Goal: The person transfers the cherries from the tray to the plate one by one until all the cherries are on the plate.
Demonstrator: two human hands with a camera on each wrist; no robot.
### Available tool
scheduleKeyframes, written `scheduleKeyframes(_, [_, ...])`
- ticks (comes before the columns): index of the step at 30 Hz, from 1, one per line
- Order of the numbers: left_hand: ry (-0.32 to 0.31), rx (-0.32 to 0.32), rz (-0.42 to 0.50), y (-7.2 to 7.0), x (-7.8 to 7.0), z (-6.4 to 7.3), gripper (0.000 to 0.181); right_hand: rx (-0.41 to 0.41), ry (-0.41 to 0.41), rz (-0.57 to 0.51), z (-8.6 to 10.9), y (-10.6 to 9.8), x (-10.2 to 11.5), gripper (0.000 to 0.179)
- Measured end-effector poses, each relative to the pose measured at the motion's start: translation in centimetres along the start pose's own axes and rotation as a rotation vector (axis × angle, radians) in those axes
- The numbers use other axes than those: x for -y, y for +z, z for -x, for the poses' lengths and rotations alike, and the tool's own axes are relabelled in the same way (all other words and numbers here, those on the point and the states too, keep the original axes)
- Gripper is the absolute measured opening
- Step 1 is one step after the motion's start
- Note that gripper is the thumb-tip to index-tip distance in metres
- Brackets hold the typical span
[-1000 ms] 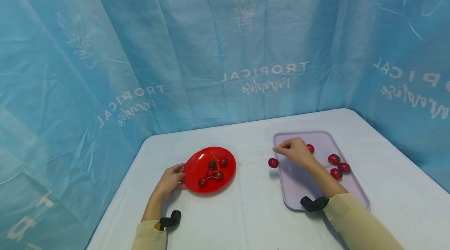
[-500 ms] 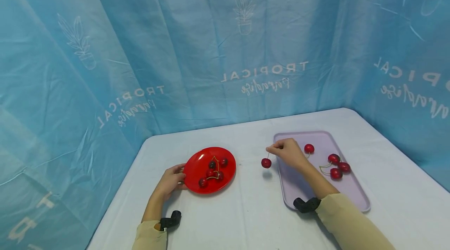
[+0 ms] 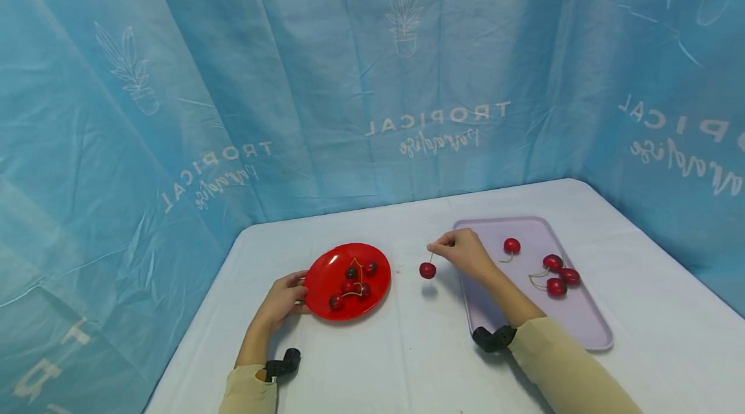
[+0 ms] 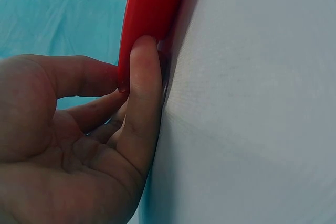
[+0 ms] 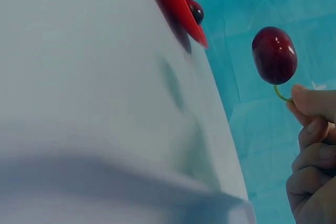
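Observation:
A dark red cherry (image 3: 427,270) hangs by its green stem above the table, between the plate and the tray. My right hand (image 3: 464,251) pinches that stem between thumb and forefinger; the right wrist view shows the cherry (image 5: 274,55) clear of the cloth. On the left, a round red plate (image 3: 326,272) bears several cherries (image 3: 349,286) with stems. My left hand (image 3: 282,299) grips the plate's left rim. In the left wrist view, the thumb lies on one side of the plate (image 4: 149,9) and a finger (image 4: 143,82) lies under it.
At right lies a pale purple tray (image 3: 485,310) with one cherry (image 3: 511,246) near its far end and a cluster of cherries (image 3: 556,287) by its right side. A white cloth covers the table (image 3: 372,369). Blue printed curtains (image 3: 349,77) stand behind and at both sides.
My right hand has moved left, carrying the cherry from the tray's left edge out over the cloth towards the red plate. The left hand and plate have stayed in place.

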State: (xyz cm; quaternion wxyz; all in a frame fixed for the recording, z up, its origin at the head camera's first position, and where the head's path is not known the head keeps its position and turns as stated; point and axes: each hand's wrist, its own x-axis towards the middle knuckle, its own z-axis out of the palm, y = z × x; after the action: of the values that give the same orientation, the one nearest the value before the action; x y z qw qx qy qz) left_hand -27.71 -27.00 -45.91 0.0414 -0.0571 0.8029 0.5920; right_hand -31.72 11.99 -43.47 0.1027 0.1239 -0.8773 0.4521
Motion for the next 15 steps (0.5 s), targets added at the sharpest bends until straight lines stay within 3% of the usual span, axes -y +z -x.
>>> scheduleKeyframes(15, [-0.007, -0.017, -0.009, 0.1, 0.4, -0.2, 0.048, 0.037, 0.038, -0.022, -0.6, 1.7, 1.7, 0.022])
